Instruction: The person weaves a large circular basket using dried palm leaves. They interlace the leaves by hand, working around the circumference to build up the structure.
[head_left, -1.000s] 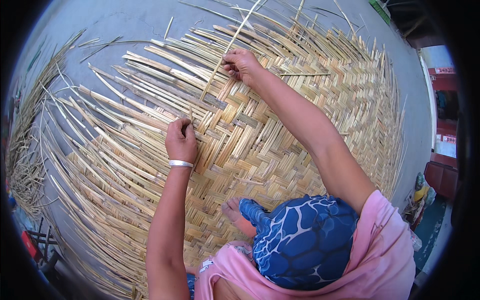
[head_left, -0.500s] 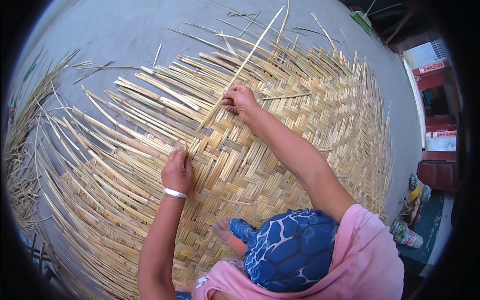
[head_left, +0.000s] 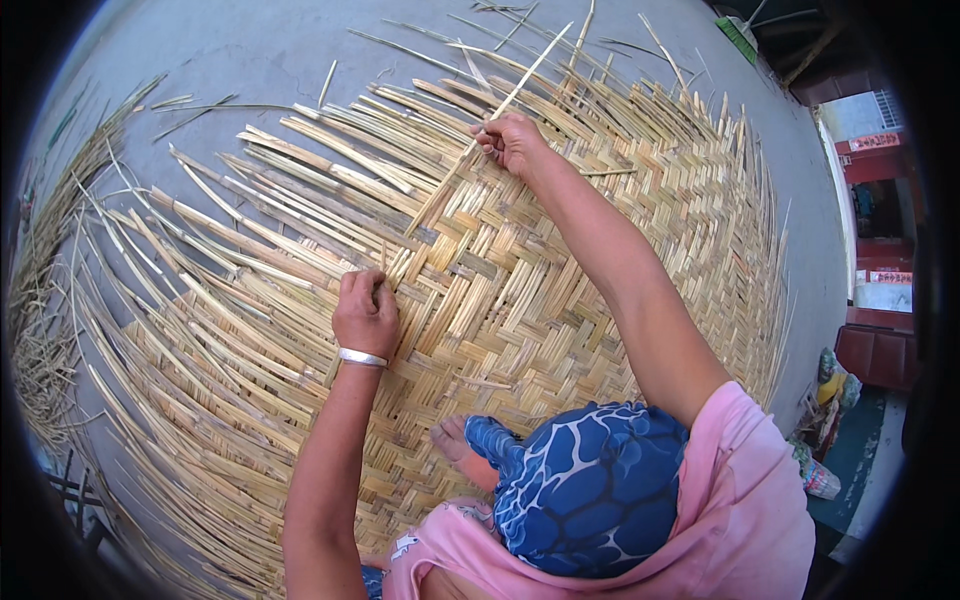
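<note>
Here, bamboo strip (head_left: 470, 150) between both hands

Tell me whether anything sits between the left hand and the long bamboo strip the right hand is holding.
Nothing visible does. The right hand grips the long bamboo strip partway along, and the strip's lower end runs down to the left hand pressed on the woven mat. Only flat woven and loose strips lie between.
</note>
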